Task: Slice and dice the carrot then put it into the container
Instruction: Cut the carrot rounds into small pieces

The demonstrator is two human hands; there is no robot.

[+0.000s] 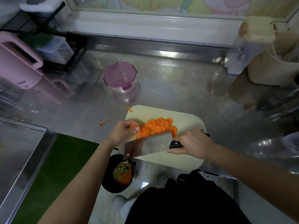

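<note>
Steel counter carries a pale cutting board at its near edge, heaped with carrot slices. Left hand fingers pinch some slices at the board's left edge; right hand fingers are clamped on the cleaver handle. Lidded purple container stands mid-counter, apart from the board. Lettering on the pink kettle is unreadable.

This is a kitchen. A shiny metal counter holds a cutting board, a pink kettle far left, and a food tub with a lid.
</note>
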